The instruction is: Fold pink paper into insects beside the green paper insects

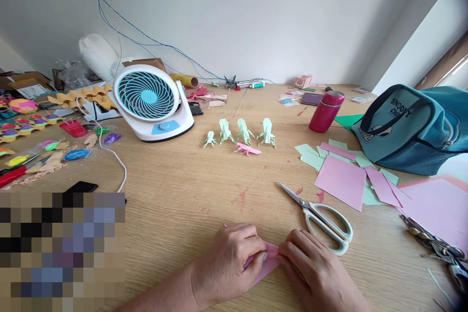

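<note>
Near the table's front edge, a folded piece of pink paper (268, 269) lies between my two hands. My left hand (234, 258) is closed on its left part, thumb pressed along a fold. Bent fingers of my right hand (310, 265) grip the paper's right end; they hide that end from sight. Just beyond the right hand lie scissors (326, 222) with pale handles, blades pointing up and left. Farther back stand several light green folded paper figures (245, 130) in a row, with a pink folded paper figure (248, 149) in front of them.
A white and blue fan (148, 97) stands at the back left, its white cable running forward. Pink and green paper sheets (341, 180) lie to the right, by a blue bag (405, 126) and a magenta flask (326, 112). Craft pieces crowd the far left.
</note>
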A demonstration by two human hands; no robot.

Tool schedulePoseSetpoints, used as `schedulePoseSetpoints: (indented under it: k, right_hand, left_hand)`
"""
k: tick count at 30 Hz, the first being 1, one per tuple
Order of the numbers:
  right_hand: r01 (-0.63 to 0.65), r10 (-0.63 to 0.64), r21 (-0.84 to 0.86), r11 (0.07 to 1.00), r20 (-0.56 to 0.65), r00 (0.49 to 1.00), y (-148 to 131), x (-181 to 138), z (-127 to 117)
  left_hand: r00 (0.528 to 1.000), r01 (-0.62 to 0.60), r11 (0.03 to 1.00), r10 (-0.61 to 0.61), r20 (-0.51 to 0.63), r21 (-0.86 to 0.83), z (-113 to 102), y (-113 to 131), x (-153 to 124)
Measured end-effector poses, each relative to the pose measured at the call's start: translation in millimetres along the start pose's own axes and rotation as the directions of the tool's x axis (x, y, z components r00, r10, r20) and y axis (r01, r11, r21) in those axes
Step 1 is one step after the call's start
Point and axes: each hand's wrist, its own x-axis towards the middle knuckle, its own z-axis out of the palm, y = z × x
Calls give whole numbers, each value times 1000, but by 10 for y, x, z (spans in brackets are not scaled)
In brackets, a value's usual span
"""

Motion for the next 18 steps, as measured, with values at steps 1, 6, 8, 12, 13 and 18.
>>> schedulePoseSetpoints:
  k: [1,6,8,12,13,18]
  right_hand:
    - [-7,7,6,1000,-2,1000,-2,-2,-1]
    - [-59,60,51,997,-10,998,-16,15,-2]
    - [-72,74,59,996,-23,997,-26,30,-4]
    - [-91,94,70,993,-38,995,-50,50,-16]
    - [-98,101,73,993,-36,994,-55,52,-19]
    - [-129,132,97,987,-17,991,-58,58,-12]
  left_hand:
    - [1000,4,1000,-4,1,-9,-3,1,2]
    - [998,56,994,-55,14,-99,-14,4,11]
    - [997,76,989,-74,22,-126,-10,5,13]
    - [994,110,986,-108,26,-128,6,7,18]
    - [993,114,986,-112,23,-123,10,8,20]
    - [995,100,989,-102,-9,-112,9,30,36]
